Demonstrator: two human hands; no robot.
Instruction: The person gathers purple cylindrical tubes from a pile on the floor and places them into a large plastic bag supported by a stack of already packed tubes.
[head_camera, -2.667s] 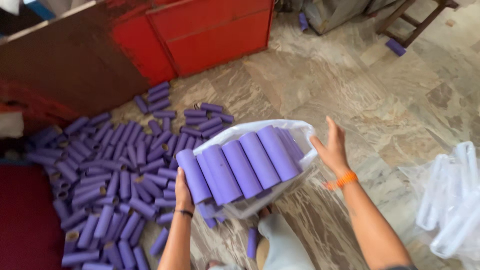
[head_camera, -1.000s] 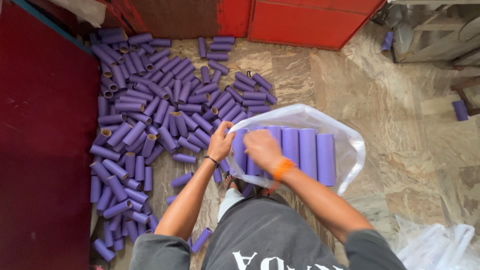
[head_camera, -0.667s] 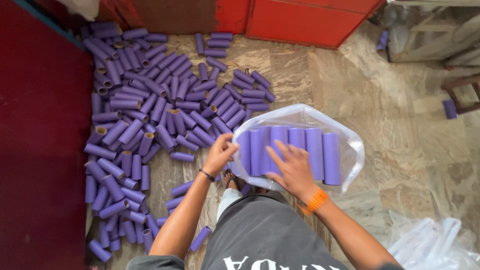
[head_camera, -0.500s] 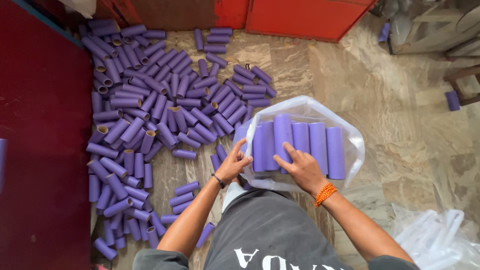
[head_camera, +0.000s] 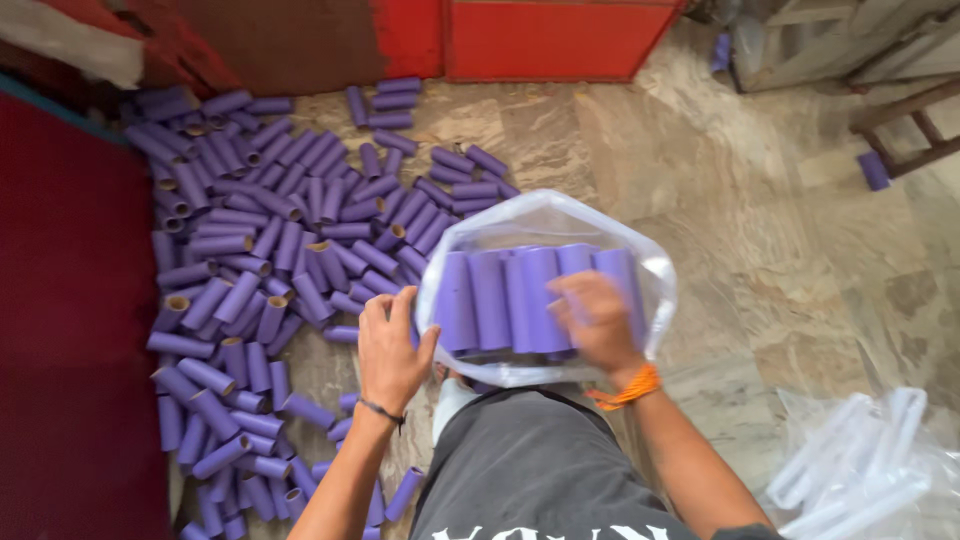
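Purple tubes (head_camera: 270, 270) are lying scattered in a wide heap across the marble floor (head_camera: 800, 230), spreading from the red door (head_camera: 560, 38) at the top down along the dark red mat (head_camera: 70, 350) on the left. A smaller row of the same tubes (head_camera: 500, 298) is standing side by side, packed close, inside a clear plastic bag (head_camera: 545, 215) that is being held up in front of the person's grey shirt (head_camera: 530, 470). A pile of empty clear bags (head_camera: 870, 470) is lying on the floor at the lower right, well apart from the heap. A wooden stool (head_camera: 905, 120) is showing at the upper right, with one stray purple tube (head_camera: 873, 170) just beside its leg. The left hand (head_camera: 392, 345) is gripping the bag's left edge, fingers curled over the plastic beside the first tube. The right hand (head_camera: 595, 320) is reaching into the bag's mouth and pressing on the tube tops; it is blurred, so whether it is clenching a tube cannot be told. An orange band (head_camera: 630, 385) is sitting on the right wrist, a thin dark one (head_camera: 380, 410) on the left.
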